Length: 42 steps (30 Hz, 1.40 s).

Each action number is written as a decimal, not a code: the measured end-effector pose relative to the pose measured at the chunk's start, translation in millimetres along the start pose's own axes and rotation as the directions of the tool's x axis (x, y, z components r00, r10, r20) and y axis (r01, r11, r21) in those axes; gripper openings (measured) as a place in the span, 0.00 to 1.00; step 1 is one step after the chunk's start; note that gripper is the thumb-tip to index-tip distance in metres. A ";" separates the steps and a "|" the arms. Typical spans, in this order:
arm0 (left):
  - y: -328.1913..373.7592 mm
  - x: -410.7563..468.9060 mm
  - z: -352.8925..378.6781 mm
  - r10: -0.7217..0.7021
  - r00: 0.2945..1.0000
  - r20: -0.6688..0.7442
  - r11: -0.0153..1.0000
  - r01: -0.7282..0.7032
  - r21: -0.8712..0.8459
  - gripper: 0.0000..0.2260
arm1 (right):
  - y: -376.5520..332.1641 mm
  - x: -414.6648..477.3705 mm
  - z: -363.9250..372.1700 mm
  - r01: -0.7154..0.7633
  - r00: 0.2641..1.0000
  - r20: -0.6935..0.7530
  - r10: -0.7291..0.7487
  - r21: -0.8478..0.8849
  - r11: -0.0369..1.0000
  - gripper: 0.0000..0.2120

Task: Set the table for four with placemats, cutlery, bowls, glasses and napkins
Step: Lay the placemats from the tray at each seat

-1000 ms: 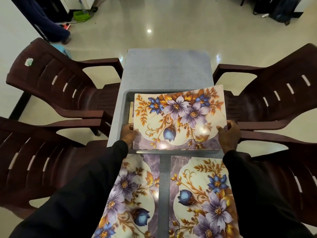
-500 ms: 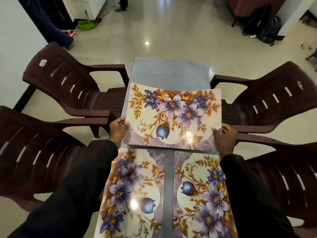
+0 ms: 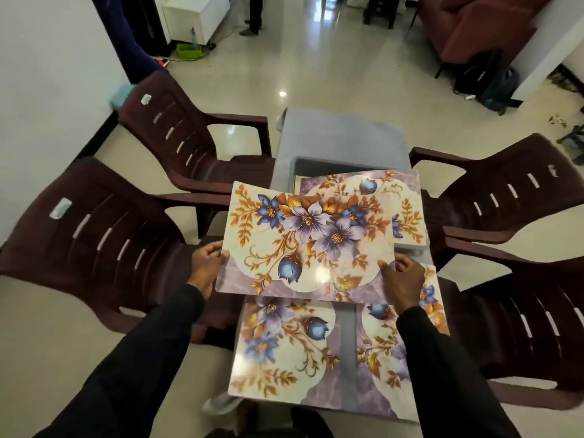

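Note:
A floral placemat hangs in the air above the narrow grey table. My left hand grips its left edge and my right hand grips its right edge. Two more floral placemats lie flat on the near end of the table, one at the left and one at the right, partly under my right sleeve. Another placemat rests on a grey tray in the middle of the table, half hidden behind the lifted one.
Dark brown plastic armchairs stand on both sides: two on the left and two on the right. The far end of the table shows bare grey cloth. Bags and a red sofa are far behind.
I have lifted the top placemat off the tray and carried it left and toward me. A further placemat under it on the tray has come into view. My head has tilted up.

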<state>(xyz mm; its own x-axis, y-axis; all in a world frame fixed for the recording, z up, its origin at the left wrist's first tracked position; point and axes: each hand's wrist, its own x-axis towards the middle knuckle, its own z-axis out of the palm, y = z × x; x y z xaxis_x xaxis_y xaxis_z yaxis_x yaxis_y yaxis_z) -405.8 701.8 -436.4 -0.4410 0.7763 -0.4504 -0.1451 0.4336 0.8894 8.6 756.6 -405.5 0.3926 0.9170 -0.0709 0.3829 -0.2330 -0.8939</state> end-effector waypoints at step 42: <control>-81.9 -104.2 -595.8 -0.186 0.825 -0.534 0.945 0.001 -0.327 0.10 | -195.2 -347.9 474.2 0.136 0.721 0.676 -0.149 0.073 0.988 0.08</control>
<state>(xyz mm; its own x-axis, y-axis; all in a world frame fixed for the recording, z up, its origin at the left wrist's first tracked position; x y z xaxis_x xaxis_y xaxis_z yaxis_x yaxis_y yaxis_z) -875.7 312.7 -415.5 -0.8096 0.3158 -0.4948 -0.4270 0.2615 0.8656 -599.2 636.6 -416.2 -0.3395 0.9152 -0.2171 0.3702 -0.0821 -0.9253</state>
